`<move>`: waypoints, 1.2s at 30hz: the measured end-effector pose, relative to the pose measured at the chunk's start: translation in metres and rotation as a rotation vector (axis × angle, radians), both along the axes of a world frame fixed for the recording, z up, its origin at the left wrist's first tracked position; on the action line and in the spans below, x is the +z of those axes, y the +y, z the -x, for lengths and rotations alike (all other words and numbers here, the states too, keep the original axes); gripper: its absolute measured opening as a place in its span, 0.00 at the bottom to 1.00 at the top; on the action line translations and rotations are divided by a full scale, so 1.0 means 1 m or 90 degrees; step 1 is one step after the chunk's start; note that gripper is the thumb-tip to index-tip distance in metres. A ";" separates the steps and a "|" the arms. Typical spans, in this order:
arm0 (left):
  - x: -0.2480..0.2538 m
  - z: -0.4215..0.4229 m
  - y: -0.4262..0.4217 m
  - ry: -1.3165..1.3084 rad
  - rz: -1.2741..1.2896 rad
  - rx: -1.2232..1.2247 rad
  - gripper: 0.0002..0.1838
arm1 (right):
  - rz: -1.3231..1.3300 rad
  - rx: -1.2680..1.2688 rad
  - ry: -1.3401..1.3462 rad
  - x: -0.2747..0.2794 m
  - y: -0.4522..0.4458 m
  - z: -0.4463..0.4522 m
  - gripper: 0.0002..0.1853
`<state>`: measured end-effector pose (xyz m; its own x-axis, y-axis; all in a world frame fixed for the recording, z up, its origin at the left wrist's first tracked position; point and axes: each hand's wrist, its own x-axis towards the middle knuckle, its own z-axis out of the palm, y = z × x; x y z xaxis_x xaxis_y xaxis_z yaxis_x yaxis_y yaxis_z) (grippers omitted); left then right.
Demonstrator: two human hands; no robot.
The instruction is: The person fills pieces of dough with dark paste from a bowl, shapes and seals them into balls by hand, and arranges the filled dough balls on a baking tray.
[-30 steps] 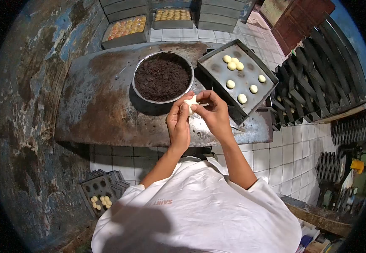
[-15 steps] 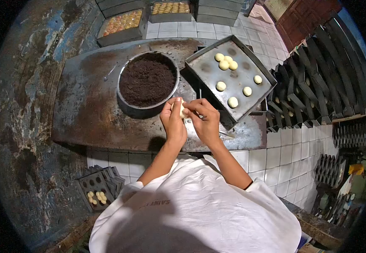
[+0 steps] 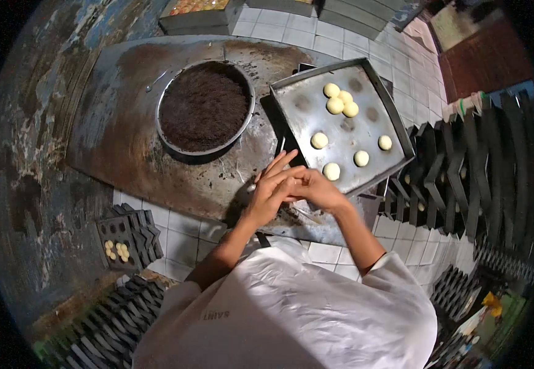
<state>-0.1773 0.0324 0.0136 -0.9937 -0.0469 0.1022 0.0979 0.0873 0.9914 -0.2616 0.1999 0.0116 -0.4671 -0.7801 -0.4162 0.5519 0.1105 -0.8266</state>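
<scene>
Over the near edge of the metal table, my left hand [image 3: 270, 192] and my right hand [image 3: 317, 187] are pressed together, palm against palm. The left fingers are stretched out and cross over the right hand, whose fingers curl behind them. The piece of pale dough, visible in my fingers a moment earlier, is now hidden between the palms. Just beyond my right hand is a square metal tray [image 3: 314, 80] with several round pale dough balls [image 3: 319, 141] on it. To the left stands a round metal bowl [image 3: 253, 101] full of dark crumbly filling [image 3: 204, 107].
A spoon [image 3: 149, 88] lies left of the bowl on the worn table [image 3: 110, 123]. Stacked dark trays [image 3: 463, 172] fill the right side. At lower left, a small tray [image 3: 116, 237] holds more dough pieces. Boxes of baked goods [image 3: 198, 17] stand beyond the table.
My hands have gone from fingering the dough to lying palm to palm, hiding it. They are slightly lower and further right, and the view has turned and shifted.
</scene>
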 end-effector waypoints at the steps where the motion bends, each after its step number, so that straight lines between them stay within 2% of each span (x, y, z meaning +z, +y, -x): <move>1: -0.001 -0.002 0.000 -0.006 -0.039 0.051 0.22 | -0.020 0.069 0.012 0.011 0.001 0.023 0.17; 2: -0.001 -0.004 0.000 -0.010 -0.077 0.101 0.23 | -0.091 0.153 0.143 -0.013 0.007 0.054 0.19; 3: 0.000 -0.010 -0.009 -0.036 -0.071 0.139 0.24 | -0.063 0.111 0.191 -0.004 0.002 0.076 0.20; 4: -0.005 -0.019 -0.017 -0.070 -0.074 0.201 0.24 | -0.171 0.061 0.476 -0.034 0.000 0.107 0.21; 5: -0.031 -0.032 -0.027 -0.051 -0.088 0.258 0.22 | -0.289 0.008 0.652 -0.029 -0.011 0.126 0.23; 6: -0.037 -0.047 -0.038 -0.139 -0.066 0.302 0.21 | -0.387 -0.021 0.764 -0.042 -0.021 0.147 0.29; 7: -0.040 -0.064 -0.048 -0.228 -0.043 0.344 0.20 | -0.404 -0.065 0.908 -0.084 -0.022 0.168 0.36; 8: -0.049 -0.083 -0.055 -0.180 -0.016 0.374 0.20 | -0.419 -0.060 0.964 -0.141 -0.025 0.190 0.44; 10: -0.049 -0.111 -0.059 -0.125 0.022 0.408 0.19 | -0.383 0.001 1.018 -0.195 -0.021 0.188 0.47; 11: -0.036 -0.122 -0.065 -0.202 0.018 0.454 0.19 | -0.430 0.071 0.989 -0.194 -0.023 0.188 0.52; 12: -0.026 -0.134 -0.072 -0.276 0.017 0.499 0.19 | -0.455 0.065 1.020 -0.180 -0.025 0.184 0.43; 13: -0.029 -0.151 -0.078 -0.270 0.034 0.500 0.19 | -0.488 0.090 0.917 -0.169 -0.031 0.194 0.37; 15: -0.054 -0.181 -0.077 -0.208 -0.121 0.636 0.19 | -0.571 0.141 0.738 -0.139 -0.048 0.215 0.28; 16: -0.061 -0.189 -0.075 -0.206 -0.119 0.628 0.19 | -0.622 0.164 0.667 -0.126 -0.061 0.225 0.24; 18: -0.071 -0.194 -0.072 -0.230 -0.095 0.673 0.21 | -0.452 -0.219 0.988 -0.194 -0.067 0.234 0.28; 19: -0.064 -0.187 -0.066 -0.216 -0.083 0.657 0.22 | -0.600 -0.115 0.982 -0.193 -0.075 0.221 0.32; 20: -0.063 -0.183 -0.062 -0.220 -0.084 0.646 0.22 | -0.622 -0.041 0.948 -0.185 -0.071 0.217 0.35; 22: -0.060 -0.177 -0.064 -0.191 -0.091 0.600 0.20 | -0.630 -0.025 0.931 -0.173 -0.074 0.211 0.36; 23: -0.059 -0.177 -0.064 -0.190 -0.089 0.597 0.20 | -0.556 -0.133 1.039 -0.187 -0.070 0.214 0.31; 24: -0.058 -0.177 -0.065 -0.193 -0.082 0.586 0.19 | -0.559 -0.139 1.038 -0.185 -0.059 0.217 0.31; 26: -0.059 -0.170 -0.066 -0.194 -0.071 0.571 0.18 | -0.407 -0.229 0.886 -0.173 -0.035 0.227 0.25; 28: -0.052 -0.165 -0.061 -0.188 -0.057 0.574 0.17 | -0.637 -0.320 1.036 -0.132 -0.007 0.211 0.23; 29: -0.054 -0.161 -0.060 -0.185 -0.064 0.588 0.16 | -0.709 -0.306 1.020 -0.116 0.007 0.206 0.19; 31: -0.069 -0.153 -0.063 -0.176 -0.073 0.591 0.16 | -0.753 -0.281 1.001 -0.133 0.031 0.215 0.18; 33: -0.102 -0.147 -0.072 -0.165 -0.166 0.545 0.12 | -0.776 -0.239 0.987 -0.166 0.045 0.229 0.18; 34: -0.088 -0.130 -0.065 -0.164 -0.169 0.539 0.12 | -0.769 -0.203 0.985 -0.165 0.046 0.233 0.19; 36: -0.055 -0.085 -0.052 -0.105 -0.034 0.419 0.09 | -0.735 -0.182 0.962 -0.147 0.046 0.229 0.19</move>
<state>-0.0923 -0.0195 -0.0413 -0.7585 -0.6481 -0.0678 -0.1121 0.0273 0.9933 -0.4902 0.2460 -0.1358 -0.9264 -0.3094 0.2148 -0.3471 0.9226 -0.1681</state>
